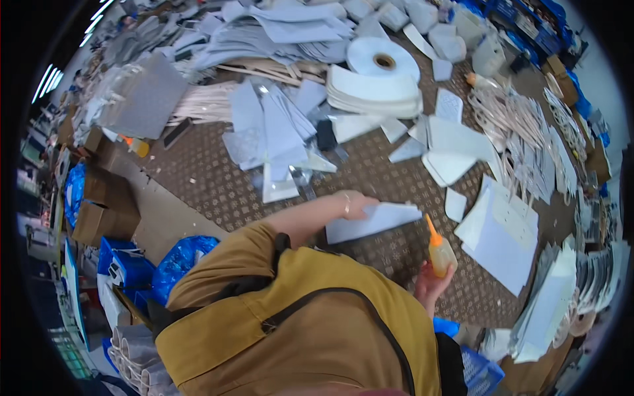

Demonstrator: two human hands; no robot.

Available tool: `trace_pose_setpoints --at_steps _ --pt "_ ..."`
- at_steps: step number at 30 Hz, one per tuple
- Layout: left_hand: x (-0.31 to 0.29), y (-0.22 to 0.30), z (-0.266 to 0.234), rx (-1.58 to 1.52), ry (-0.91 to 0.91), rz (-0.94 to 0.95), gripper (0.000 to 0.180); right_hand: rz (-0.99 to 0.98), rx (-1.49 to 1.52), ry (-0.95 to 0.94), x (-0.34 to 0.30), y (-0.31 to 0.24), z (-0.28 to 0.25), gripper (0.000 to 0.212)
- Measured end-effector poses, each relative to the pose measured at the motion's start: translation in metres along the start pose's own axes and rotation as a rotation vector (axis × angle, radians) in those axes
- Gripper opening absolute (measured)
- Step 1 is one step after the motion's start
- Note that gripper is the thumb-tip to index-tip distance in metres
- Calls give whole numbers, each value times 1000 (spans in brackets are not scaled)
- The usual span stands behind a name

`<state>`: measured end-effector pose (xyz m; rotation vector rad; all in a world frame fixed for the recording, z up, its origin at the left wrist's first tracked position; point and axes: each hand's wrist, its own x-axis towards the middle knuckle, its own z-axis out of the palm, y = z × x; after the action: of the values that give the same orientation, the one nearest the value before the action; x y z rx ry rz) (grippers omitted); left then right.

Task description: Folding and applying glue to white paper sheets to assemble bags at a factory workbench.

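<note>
While our right hand (431, 284) wraps the orange-tipped bottle (440, 256) and our left hand (357, 204), grip unclear, touches the white piece (375, 225) between them, we seem partway, loose sheets (459, 137) beyond both apparently remaining.

Two hands: one left hand (358, 206), one right hand (432, 284). At least two orange-tipped squeeze bottles (442, 256). One bracelet (347, 203). One large white roll (370, 53). One stack of rounded white panels (373, 92). One dark, flat, phone-like slab (177, 133). One small black block (325, 135). At least two blue plastic bags (185, 264). One patterned brown bench (205, 171). White sheets (502, 231), too many and too overlapped for counting.
</note>
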<state>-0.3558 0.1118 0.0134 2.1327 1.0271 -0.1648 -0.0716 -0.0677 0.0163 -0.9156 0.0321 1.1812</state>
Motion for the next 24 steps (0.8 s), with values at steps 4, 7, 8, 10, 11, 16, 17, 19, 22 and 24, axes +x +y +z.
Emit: trace_pose_setpoints --at_steps 4,7,8,10,11,16,17,19,22,24 --pt "-7 -7 -6 214 235 -36 44 -93 -39 49 10 2 6 45" --pt "-31 -9 -1 85 531 53 36 -293 -233 107 18 -1 10 44" --pt "-33 -11 6 6 610 65 33 -359 -315 109 14 -6 15 48" --pt "-33 -23 17 13 614 100 32 -411 -382 117 10 -11 31 49" --pt "-33 -27 22 38 625 117 31 -447 -434 110 7 -13 37 50" --pt "-26 -18 26 238 594 182 37 -530 -491 106 4 -14 51 41" --pt "-27 -11 24 235 595 182 37 -531 -494 106 3 -14 51 41" --pt "-34 8 18 244 555 139 45 -527 -481 97 2 -10 47 40" --pt "-38 12 21 281 520 109 52 -488 -463 109 -4 -2 40 43" --pt "-39 13 23 349 494 85 60 -409 -438 136 -10 2 34 50"
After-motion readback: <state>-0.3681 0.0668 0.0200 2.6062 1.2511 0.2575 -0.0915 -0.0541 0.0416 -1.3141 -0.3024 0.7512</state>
